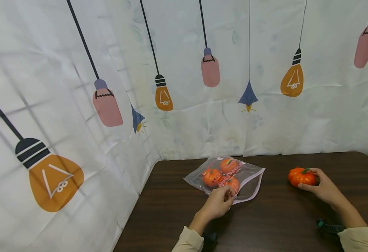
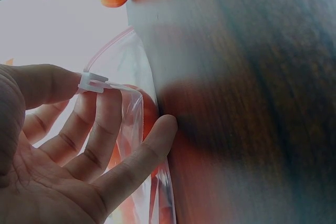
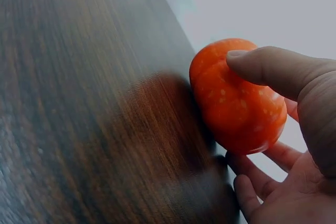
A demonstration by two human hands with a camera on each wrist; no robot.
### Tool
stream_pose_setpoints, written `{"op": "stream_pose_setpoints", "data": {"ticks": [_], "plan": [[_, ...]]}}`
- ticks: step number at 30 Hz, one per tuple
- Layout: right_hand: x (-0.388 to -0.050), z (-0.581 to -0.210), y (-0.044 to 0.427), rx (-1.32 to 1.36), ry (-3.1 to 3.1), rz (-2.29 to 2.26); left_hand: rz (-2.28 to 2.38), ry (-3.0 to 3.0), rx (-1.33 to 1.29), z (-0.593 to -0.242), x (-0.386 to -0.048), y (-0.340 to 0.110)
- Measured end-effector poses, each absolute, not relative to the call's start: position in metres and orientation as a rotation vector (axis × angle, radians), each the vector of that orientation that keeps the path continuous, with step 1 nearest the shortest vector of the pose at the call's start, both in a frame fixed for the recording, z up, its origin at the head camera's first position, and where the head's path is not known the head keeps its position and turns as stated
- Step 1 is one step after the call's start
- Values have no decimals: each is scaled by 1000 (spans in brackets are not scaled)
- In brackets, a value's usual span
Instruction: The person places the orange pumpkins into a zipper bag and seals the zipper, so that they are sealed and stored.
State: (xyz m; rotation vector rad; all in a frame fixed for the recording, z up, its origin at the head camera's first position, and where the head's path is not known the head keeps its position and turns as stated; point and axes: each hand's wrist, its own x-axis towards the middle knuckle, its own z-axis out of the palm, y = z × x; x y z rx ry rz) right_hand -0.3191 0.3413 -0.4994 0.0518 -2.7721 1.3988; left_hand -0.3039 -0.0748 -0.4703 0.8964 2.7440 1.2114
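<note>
A clear zip bag point(image 1: 248, 187) with a pale pink edge lies on the table, its mouth toward the right. Inside it are three small orange pumpkins point(image 1: 211, 177). At the bag's near corner my left hand point(image 1: 217, 203) pinches the white zip slider point(image 2: 93, 82) between thumb and fingers, while one finger stretches out toward the tabletop. Off to the right, my right hand point(image 1: 324, 187) grips another orange pumpkin point(image 3: 233, 103) with a green stem, thumb on one side and fingers round the other. That pumpkin is at the table surface; whether it touches is unclear.
The dark wooden table point(image 1: 284, 220) ends at the back against a white curtain point(image 1: 184, 133) printed with hanging lamps. The same cloth runs along the left side. Dark straps point(image 1: 330, 227) show by both wrists.
</note>
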Motion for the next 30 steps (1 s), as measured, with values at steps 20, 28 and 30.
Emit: {"op": "stream_pose_setpoints", "data": {"ticks": [20, 28, 30], "plan": [[-320, -497, 338, 63, -2773, 1334, 1192, 2763, 890, -472, -305, -75], [-319, -494, 335, 97, -2775, 1324, 1192, 2751, 888, -472, -305, -75], [-319, -493, 334, 119, -2771, 1316, 1197, 2746, 884, -472, -305, -75]]}}
